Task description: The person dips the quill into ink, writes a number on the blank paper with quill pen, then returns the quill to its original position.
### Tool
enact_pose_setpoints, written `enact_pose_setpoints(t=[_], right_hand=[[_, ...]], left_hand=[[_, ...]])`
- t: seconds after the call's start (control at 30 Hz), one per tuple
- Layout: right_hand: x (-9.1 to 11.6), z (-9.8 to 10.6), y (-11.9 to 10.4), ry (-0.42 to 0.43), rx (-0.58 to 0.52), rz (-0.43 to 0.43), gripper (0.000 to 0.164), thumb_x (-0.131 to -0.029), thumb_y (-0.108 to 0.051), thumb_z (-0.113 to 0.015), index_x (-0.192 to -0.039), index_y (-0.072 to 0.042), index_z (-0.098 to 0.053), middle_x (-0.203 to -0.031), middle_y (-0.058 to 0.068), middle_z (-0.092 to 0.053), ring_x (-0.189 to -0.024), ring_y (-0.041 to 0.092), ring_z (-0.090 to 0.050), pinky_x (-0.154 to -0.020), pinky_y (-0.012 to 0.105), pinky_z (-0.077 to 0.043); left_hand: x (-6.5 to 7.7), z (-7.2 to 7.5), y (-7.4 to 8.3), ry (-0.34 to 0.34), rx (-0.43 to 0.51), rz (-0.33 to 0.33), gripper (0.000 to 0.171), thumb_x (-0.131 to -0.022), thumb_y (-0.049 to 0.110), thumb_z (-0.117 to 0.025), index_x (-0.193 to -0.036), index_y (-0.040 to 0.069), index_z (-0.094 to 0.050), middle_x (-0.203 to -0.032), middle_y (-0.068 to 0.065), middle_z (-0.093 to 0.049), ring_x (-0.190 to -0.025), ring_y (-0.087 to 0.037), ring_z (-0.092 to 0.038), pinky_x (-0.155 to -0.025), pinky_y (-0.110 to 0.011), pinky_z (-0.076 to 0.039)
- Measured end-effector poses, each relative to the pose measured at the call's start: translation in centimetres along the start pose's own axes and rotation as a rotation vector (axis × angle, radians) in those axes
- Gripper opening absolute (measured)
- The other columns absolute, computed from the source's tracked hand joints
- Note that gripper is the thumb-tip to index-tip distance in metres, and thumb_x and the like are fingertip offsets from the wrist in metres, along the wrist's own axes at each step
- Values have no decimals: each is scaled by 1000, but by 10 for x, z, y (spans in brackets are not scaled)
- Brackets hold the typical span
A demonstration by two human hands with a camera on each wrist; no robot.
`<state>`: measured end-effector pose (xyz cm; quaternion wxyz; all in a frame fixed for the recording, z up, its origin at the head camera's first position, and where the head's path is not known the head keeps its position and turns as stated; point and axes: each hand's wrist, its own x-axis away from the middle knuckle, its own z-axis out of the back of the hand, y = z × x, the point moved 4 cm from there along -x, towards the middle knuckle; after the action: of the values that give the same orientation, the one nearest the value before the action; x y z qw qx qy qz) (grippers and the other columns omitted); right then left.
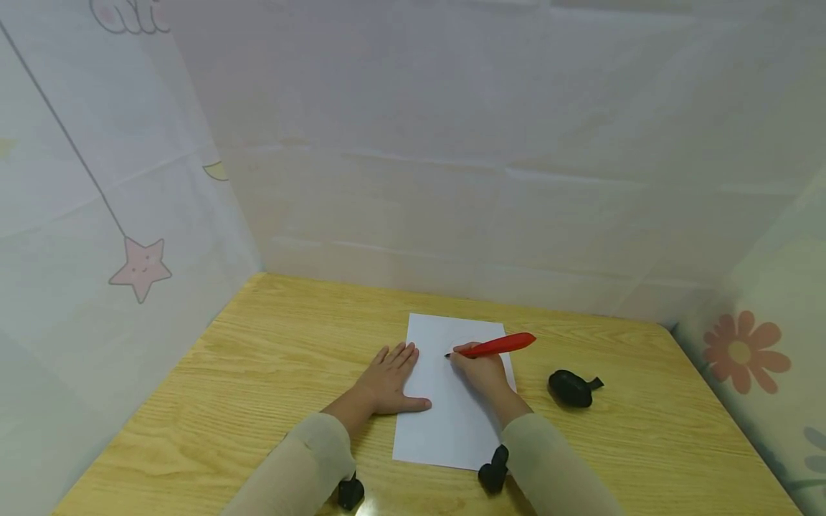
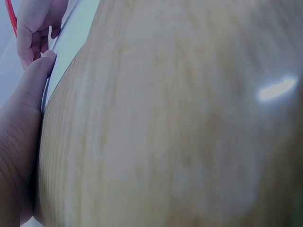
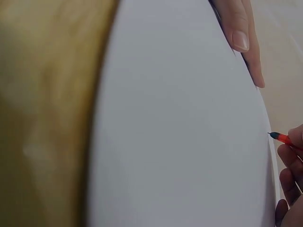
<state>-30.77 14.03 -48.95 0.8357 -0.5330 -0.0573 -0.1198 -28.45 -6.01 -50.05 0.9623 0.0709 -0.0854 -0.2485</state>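
A white sheet of paper lies on the wooden table in the head view. My left hand rests flat over its left edge, fingers straight and thumb spread out onto the sheet. Over the paper's right half, my right hand pinches a thick red pen near its dark tip. The pen's tip is right at the paper, and its broad red end slants up to the right. In the right wrist view the pen shows its dark point at the sheet's edge, with the curled fingers around it.
A black rounded object with a short stub lies on the table right of the paper. Black wrist devices hang at both sleeves. A pale fabric backdrop encloses the table at the back and sides.
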Motion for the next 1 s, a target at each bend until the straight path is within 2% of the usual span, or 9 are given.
enact_pose_setpoints(t=[0.27, 0.57, 0.8, 1.0], right_hand=[[3, 0, -1, -1, 12, -5, 26, -85, -24, -73, -107, -11, -68, -108, 9, -71, -106, 28, -58, -101, 53, -46], [2, 0, 3, -5, 46, 37, 19, -85, -24, -73, -100, -13, -72, -97, 4, -73, -94, 22, -61, -85, 36, -50], [5, 0, 3, -13, 48, 36, 21, -85, -25, -73, -101, -12, -71, -99, 5, -73, -97, 23, -60, -93, 45, -49], [7, 0, 4, -13, 61, 52, 20, -85, -25, -74, -99, -12, -72, -97, 4, -73, -96, 22, -60, -93, 45, -49]], left_hand=[[1, 2, 0, 5, 0, -18, 106, -84, 78, -46, -158, 10, -12, -167, -5, -8, -155, -22, -4, -125, -48, -4], [4, 7, 2, 14, -20, -22, 105, -85, 78, -44, -158, 10, -15, -166, -6, -13, -154, -22, -9, -125, -47, -10], [3, 6, 2, 17, 1, -28, 106, -84, 78, -46, -158, 8, -16, -166, -7, -13, -154, -24, -9, -124, -49, -9], [2, 4, 0, 10, 0, -20, 106, -84, 79, -44, -158, 9, -14, -167, -6, -11, -155, -23, -7, -125, -48, -7]])
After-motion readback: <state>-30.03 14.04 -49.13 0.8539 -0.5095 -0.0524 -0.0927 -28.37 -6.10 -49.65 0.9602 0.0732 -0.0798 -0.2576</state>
